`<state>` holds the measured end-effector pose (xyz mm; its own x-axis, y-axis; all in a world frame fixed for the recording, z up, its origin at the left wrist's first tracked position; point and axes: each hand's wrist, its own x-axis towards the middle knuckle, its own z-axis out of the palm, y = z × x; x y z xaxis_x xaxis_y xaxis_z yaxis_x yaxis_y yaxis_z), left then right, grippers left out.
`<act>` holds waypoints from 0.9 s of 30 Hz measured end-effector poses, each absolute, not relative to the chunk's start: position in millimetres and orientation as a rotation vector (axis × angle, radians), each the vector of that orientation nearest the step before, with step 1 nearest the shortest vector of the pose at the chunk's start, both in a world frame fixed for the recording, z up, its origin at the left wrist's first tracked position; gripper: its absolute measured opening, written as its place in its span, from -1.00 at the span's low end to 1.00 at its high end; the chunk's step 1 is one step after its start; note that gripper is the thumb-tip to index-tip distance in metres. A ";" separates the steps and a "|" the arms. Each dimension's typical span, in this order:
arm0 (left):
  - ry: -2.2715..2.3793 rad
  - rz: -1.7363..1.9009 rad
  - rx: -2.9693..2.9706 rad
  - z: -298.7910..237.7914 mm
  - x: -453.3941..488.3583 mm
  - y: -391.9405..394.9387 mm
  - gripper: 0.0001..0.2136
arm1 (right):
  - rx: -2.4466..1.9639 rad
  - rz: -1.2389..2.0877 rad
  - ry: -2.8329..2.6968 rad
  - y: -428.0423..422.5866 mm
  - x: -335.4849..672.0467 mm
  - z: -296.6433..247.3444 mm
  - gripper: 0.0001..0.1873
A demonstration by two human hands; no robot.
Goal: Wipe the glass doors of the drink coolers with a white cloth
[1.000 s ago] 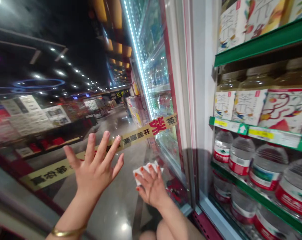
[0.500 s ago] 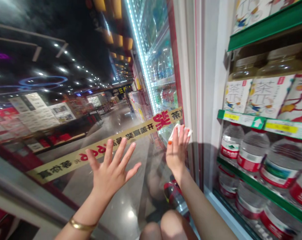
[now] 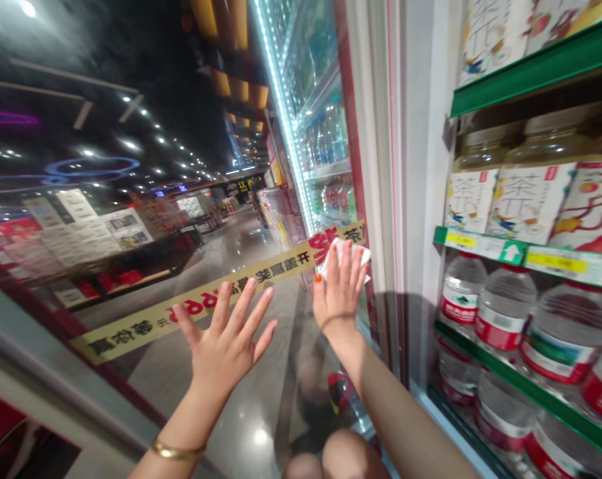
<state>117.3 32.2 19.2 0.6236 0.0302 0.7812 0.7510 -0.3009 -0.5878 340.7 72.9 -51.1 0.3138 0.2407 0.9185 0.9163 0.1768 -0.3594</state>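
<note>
Cloth [image 3: 325, 265] under the right hand [image 3: 337, 299], right end of the strip

Cloth sits between the right hand's fingers and the glass pane [image 3: 251, 406], over the right end of the printed strip [image 3: 281, 267], near the white frame [image 3: 375, 133]. Right hand has hold of it with flat fingers laid on top, no fist; white pokes out either side of the fingers. Left hand [image 3: 223, 352] is released, nothing in it, fingers fanned in front of the strip's left part. From where I stand, can't tell if it touches the glass.

How I'd do it well:
- Fingers flat and close together, even load. Keep cloth under every fingertip; nails on bare glass grip nothing.
- Strip edge is the likely snag. Light pressure there, strokes along its length, not across.
- Frame is near on the right; knuckles could knock it. Right forearm runs beside the bottles [image 3: 506, 305], so elbow tucked in.
</note>
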 end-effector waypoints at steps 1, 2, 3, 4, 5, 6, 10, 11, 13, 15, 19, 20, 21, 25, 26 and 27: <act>-0.644 -0.832 -1.742 18.8 116.8 32.0 -0.40 | -1.280 -0.730 -1.317 68.4 332.3 -53.7 -0.15; -0.646 -0.853 -1.738 18.2 115.9 32.0 -0.41 | -1.199 -0.780 -1.480 62.8 324.5 -58.3 -0.17; -0.647 -0.876 -1.735 17.6 114.9 32.1 -0.41 | -1.112 -0.824 -1.637 57.4 319.4 -62.9 -0.20; -0.646 -0.898 -1.735 16.8 113.9 32.3 -0.42 | -1.056 -0.847 -1.742 53.2 318.3 -65.3 -0.24; -0.645 -0.917 -1.737 15.8 113.3 32.7 -0.42 | -1.049 -0.846 -1.774 51.2 321.7 -63.8 -0.26; -0.646 -0.935 -1.739 14.7 113.1 33.2 -0.42 | -1.094 -0.822 -1.733 51.6 328.8 -57.9 -0.27; -0.680 -0.966 -1.725 10.6 118.5 34.0 -0.40 | -1.372 -0.657 -1.263 68.7 358.1 -11.6 -0.23; -0.689 -0.972 -1.719 10.4 120.3 33.8 -0.40 | -1.387 -0.653 -1.211 71.8 357.1 -4.5 -0.22; -0.689 -0.983 -1.718 11.0 120.8 32.5 -0.37 | -1.307 -0.724 -1.303 71.5 344.4 -4.3 -0.18; -0.680 -0.992 -1.745 11.8 114.1 29.8 -0.34 | -1.115 -0.847 -1.576 65.0 330.4 -16.0 -0.15; -0.732 -0.984 -1.743 6.0 80.0 21.6 -0.30 | -0.974 -0.872 -1.776 61.9 345.5 -8.4 -0.17; -0.754 -0.997 -1.706 2.7 70.9 20.1 -0.29 | -1.027 -0.830 -1.691 64.6 355.7 4.5 -0.19; -0.775 -1.015 -1.664 -0.9 63.1 19.1 -0.28 | -1.085 -0.786 -1.576 67.6 364.5 19.0 -0.21; -0.827 -1.068 -1.579 -13.0 50.8 18.8 -0.25 | -1.145 -0.751 -1.356 69.7 353.0 45.3 -0.22; -0.836 -1.083 -1.572 -14.5 50.8 19.0 -0.23 | -1.084 -0.791 -1.455 66.4 339.5 38.6 -0.22; -0.844 -1.102 -1.566 -15.6 50.8 19.3 -0.21 | -0.994 -0.841 -1.611 62.2 325.5 28.9 -0.22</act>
